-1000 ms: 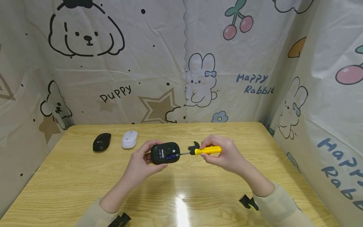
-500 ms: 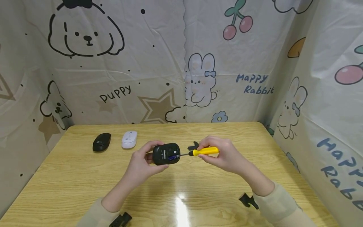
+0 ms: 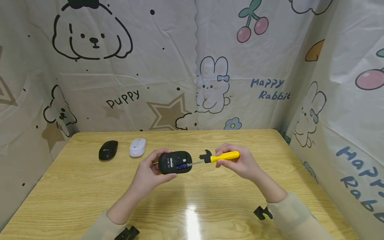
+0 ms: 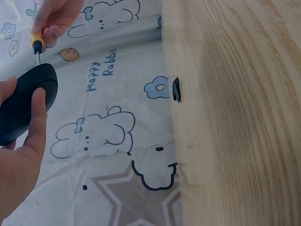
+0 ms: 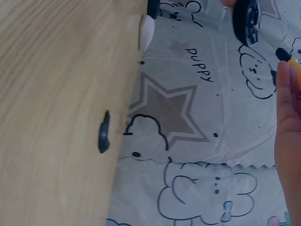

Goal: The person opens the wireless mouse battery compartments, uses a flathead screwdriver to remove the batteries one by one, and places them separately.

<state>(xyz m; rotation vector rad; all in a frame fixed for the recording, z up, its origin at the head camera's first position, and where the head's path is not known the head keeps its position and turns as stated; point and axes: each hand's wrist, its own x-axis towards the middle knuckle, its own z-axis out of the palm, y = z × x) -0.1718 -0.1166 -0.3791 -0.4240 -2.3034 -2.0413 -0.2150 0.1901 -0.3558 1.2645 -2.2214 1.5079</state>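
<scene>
My left hand (image 3: 150, 175) grips a black computer mouse (image 3: 164, 164) by its left end, thumb along the near edge, underside facing the head camera. A blue battery (image 3: 181, 166) sits in its uncovered compartment. From the right, my right hand (image 3: 240, 162) pinches a screwdriver (image 3: 227, 156) by its yellow handle. The metal tip reaches the right end of the battery compartment. In the left wrist view, the shaft meets the far end of the mouse (image 4: 29, 101). A small black battery cover (image 3: 206, 154) lies on the table behind the screwdriver.
Another black mouse (image 3: 108, 150) and a white mouse (image 3: 137, 147) stand at the back left of the wooden table (image 3: 75, 186). Behind the table's back edge hangs a printed cloth (image 3: 168, 43), with more of it along both sides.
The right hand shifts slightly left, then back right, and the screwdriver's handle end now sits higher, its shaft more slanted. The mouse has shifted only slightly in the left hand's grip.
</scene>
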